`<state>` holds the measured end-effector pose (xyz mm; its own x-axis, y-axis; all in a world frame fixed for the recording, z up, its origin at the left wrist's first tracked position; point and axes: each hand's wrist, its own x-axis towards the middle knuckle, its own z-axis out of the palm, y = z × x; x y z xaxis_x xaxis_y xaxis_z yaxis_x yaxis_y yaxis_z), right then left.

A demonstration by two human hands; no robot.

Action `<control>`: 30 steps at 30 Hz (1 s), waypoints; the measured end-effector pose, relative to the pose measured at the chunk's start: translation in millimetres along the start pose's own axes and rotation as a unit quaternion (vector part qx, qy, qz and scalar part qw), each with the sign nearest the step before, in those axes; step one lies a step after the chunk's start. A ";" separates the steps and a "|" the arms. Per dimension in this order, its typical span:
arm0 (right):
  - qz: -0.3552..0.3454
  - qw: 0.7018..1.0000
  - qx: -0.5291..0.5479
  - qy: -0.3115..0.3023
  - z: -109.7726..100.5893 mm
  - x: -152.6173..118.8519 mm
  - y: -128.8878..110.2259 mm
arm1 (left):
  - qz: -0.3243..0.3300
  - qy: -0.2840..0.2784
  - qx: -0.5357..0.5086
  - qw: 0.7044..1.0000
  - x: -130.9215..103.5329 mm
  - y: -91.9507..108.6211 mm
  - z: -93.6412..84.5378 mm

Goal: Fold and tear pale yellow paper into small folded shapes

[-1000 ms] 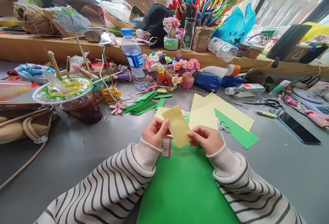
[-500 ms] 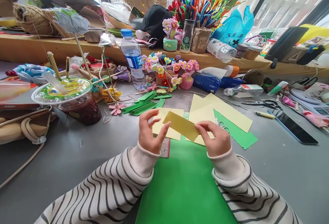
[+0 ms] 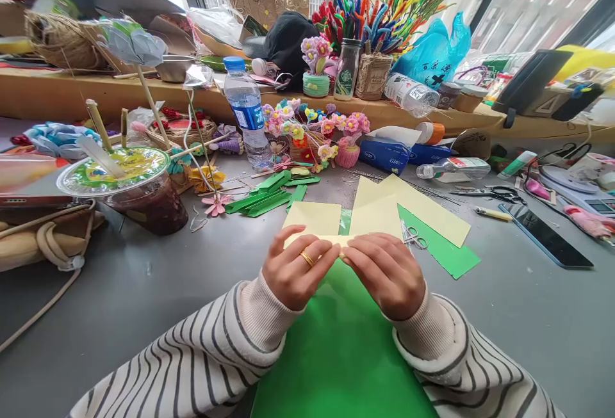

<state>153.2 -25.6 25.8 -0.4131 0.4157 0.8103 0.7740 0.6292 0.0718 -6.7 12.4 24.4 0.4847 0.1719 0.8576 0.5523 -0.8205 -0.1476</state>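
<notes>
A small pale yellow paper strip point(image 3: 342, 239) is pinched between both hands above the top edge of a green sheet point(image 3: 350, 341). My left hand point(image 3: 300, 267) grips its left part, a ring on one finger. My right hand point(image 3: 388, 272) grips the right part, its fingertips close to the left ones; the fingers cover most of the strip. Behind them lie a yellow paper piece point(image 3: 314, 214) and larger yellow sheets point(image 3: 427, 210). Small scissors point(image 3: 414, 237) rest right of my right hand, beside a green paper piece point(image 3: 449, 255).
Folded green strips point(image 3: 264, 199) lie behind my left hand. A drink cup point(image 3: 154, 203) and a water bottle point(image 3: 250, 120) stand at the left. Pliers point(image 3: 500, 194), a cutter point(image 3: 494, 214) and a phone point(image 3: 548, 235) lie at the right. A crowded wooden ledge point(image 3: 192, 95) runs behind.
My left hand has moved from open beside the strip to gripping it. My right hand has turned inward, and the strip is now lower and nearly level, mostly hidden by fingers.
</notes>
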 end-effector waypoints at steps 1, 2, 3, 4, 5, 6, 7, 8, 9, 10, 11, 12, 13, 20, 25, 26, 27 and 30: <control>-0.002 1.000 -0.003 -0.004 0.7 0.2 -0.6 | 0.008 0.001 0.001 1.000 -0.6 0.1 0.7; -0.003 1.000 -0.007 -0.007 1.1 0.2 -1.0 | 0.015 0.002 0.001 1.000 -1.0 0.1 1.4; -0.003 1.000 -0.012 -0.008 1.2 0.0 -1.3 | 0.021 0.003 0.000 1.000 -1.4 -0.2 2.0; -0.002 1.000 -0.016 -0.009 1.2 -0.3 -1.2 | 0.024 0.003 0.000 1.000 -1.8 -0.8 2.5; -0.001 1.000 -0.020 -0.009 1.1 -0.6 -0.8 | 0.025 0.003 0.001 1.000 -2.0 -1.7 2.9; 0.000 1.000 -0.024 -0.010 1.0 -1.0 -0.1 | 0.024 0.003 0.001 1.000 -2.3 -3.0 3.2; 0.003 1.000 -0.029 -0.010 1.0 -1.4 0.8 | 0.021 0.002 0.003 1.000 -2.5 -4.4 3.4; 0.007 0.999 -0.034 -0.011 1.1 -1.9 2.0 | 0.017 0.001 0.006 1.000 -2.6 -6.1 3.5; 0.013 0.999 -0.039 -0.012 1.2 -2.4 3.3 | 0.014 -0.001 0.009 1.000 -2.7 -7.8 3.4; 0.018 0.999 -0.045 -0.013 1.4 -2.9 4.6 | 0.011 -0.004 0.012 1.000 -2.7 -9.6 3.2; 0.024 0.998 -0.050 -0.013 1.5 -3.5 6.1 | 0.008 -0.005 0.015 1.000 -2.6 -11.5 2.8; 0.029 0.998 -0.056 -0.014 1.4 -4.1 7.7 | 0.005 -0.005 0.018 1.000 -2.4 -13.5 2.3; 0.037 0.997 -0.063 -0.014 1.1 -4.7 9.5 | 0.000 -0.003 0.019 1.000 -2.2 -15.5 1.5; 0.110 0.992 -0.044 0.043 -1.8 -2.4 16.1 | -0.031 0.001 0.017 0.999 -2.0 -18.9 -1.0; 0.040 0.998 0.041 -0.013 2.2 0.1 3.7 | 0.012 -0.003 -0.039 0.999 -5.3 -6.4 5.2; 0.040 0.999 0.036 -0.009 2.5 -0.2 2.0 | 0.012 -0.005 -0.044 0.999 -5.8 -4.8 5.9; 0.038 0.999 0.028 -0.004 2.6 -0.6 1.0 | 0.011 -0.008 -0.048 0.999 -6.0 -4.0 6.2; 0.018 1.000 0.002 0.000 1.0 -1.8 1.8 | 0.011 -0.011 -0.054 0.998 -5.5 -5.4 4.9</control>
<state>154.9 -24.5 24.0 -0.3845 0.4388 0.8122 0.7868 0.6159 0.0397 -9.0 18.6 18.1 0.5122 0.1643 0.8430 0.4653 -0.8781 -0.1116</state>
